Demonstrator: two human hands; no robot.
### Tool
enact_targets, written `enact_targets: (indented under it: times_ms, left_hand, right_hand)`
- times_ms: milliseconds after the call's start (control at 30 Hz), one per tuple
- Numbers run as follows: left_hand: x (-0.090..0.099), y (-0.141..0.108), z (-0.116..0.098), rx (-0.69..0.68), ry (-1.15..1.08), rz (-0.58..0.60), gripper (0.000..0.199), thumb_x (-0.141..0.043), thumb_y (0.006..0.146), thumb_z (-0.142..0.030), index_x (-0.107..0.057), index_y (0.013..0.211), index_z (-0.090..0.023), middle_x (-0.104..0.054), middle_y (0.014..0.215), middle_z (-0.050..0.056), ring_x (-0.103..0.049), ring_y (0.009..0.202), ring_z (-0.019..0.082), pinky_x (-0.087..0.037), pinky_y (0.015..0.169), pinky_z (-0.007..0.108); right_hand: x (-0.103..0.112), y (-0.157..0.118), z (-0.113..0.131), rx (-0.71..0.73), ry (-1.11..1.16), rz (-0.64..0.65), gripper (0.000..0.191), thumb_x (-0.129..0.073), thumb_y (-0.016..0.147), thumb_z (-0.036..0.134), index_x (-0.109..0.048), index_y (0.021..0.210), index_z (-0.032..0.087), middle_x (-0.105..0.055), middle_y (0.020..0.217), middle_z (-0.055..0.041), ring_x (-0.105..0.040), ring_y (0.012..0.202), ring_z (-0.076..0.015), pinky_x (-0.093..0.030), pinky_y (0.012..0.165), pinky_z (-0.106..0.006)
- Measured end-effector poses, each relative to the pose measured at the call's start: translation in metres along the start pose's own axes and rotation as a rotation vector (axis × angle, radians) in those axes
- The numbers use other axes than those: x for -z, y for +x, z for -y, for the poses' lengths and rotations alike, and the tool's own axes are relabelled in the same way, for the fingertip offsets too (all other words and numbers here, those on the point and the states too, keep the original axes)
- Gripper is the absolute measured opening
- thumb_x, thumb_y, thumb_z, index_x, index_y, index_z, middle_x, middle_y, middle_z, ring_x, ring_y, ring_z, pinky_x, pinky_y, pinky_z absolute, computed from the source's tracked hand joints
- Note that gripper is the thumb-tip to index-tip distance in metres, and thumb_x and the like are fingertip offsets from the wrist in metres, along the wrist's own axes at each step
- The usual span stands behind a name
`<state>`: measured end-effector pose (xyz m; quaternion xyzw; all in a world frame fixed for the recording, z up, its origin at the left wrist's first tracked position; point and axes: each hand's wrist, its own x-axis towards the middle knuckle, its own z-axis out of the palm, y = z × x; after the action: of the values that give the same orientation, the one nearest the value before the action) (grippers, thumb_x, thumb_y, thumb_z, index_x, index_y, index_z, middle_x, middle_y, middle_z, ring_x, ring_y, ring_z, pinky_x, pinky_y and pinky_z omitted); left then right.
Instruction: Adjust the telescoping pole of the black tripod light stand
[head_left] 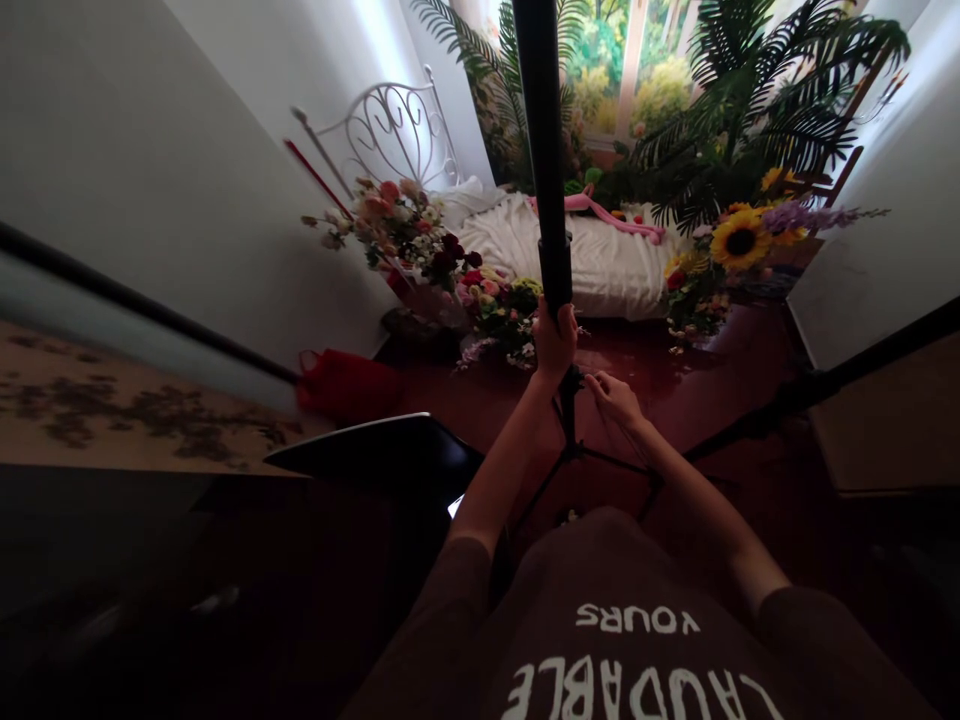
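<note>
The black stand [550, 150] rises upright from spread legs on the dark red floor [480, 405], directly in front of the person. The left hand [555, 342] is wrapped round the stand's pole, just under its thicker sleeve. The right hand [616, 398] is just to the right of the stand and lower than the left, its fingers drawn narrow beside a small dark fitting on the pole; whether they grip it cannot be told. Beyond the stand lies a bed with a rumpled white cover [600, 262]. Left of the stand are mixed flowers [401, 225] and, farther left, a red bag [341, 385]; a sunflower [739, 238] and a palm [739, 100] are to its right.
</note>
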<state>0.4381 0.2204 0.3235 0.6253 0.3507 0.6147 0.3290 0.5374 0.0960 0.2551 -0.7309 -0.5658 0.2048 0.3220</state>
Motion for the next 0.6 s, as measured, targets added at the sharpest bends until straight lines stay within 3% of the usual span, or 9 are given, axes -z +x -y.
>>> enact_targets:
  times_ms: [167, 300, 433, 600]
  left_hand:
    - [0.000, 0.001, 0.002, 0.000, 0.003, 0.002, 0.043, -0.039, 0.097, -0.056, -0.057, 0.102, -0.018, -0.057, 0.060, -0.002, -0.056, 0.050, 0.011, -0.042, 0.053, 0.023]
    - [0.000, 0.000, 0.000, 0.007, 0.004, -0.008, 0.042, -0.039, 0.097, -0.056, -0.057, 0.101, -0.018, -0.056, 0.059, -0.002, -0.055, 0.048, 0.010, -0.041, 0.051, 0.023]
    - [0.000, -0.002, -0.009, 0.033, -0.001, -0.021, 0.039, -0.041, 0.097, -0.054, -0.057, 0.100, -0.019, -0.052, 0.055, -0.005, -0.051, 0.046, 0.009, -0.038, 0.050, 0.023]
    - [-0.002, -0.009, -0.020, 0.057, -0.043, -0.051, 0.034, -0.036, 0.100, -0.051, -0.052, 0.093, -0.022, -0.052, 0.060, -0.005, -0.049, 0.047, 0.009, -0.040, 0.051, 0.023]
  right_hand:
    - [-0.009, 0.008, 0.001, -0.056, 0.070, -0.048, 0.063, -0.027, 0.094, 0.069, -0.062, 0.068, 0.023, -0.065, 0.068, -0.0035, -0.062, 0.069, -0.0193, -0.034, 0.058, -0.024]
    - [-0.020, 0.015, 0.000, -0.121, 0.197, -0.075, 0.070, -0.022, 0.089, 0.075, -0.046, 0.050, 0.022, -0.049, 0.050, -0.0025, -0.054, 0.053, -0.0165, -0.029, 0.052, -0.026]
    - [-0.027, 0.017, 0.003, -0.189, 0.318, -0.110, 0.069, -0.024, 0.085, 0.079, -0.036, 0.045, 0.023, -0.038, 0.043, -0.0003, -0.044, 0.044, -0.0131, -0.027, 0.047, -0.026]
    - [-0.035, 0.017, 0.004, -0.205, 0.366, -0.220, 0.065, -0.026, 0.083, 0.079, -0.030, 0.047, 0.024, -0.034, 0.046, 0.0011, -0.038, 0.045, -0.0119, -0.027, 0.046, -0.025]
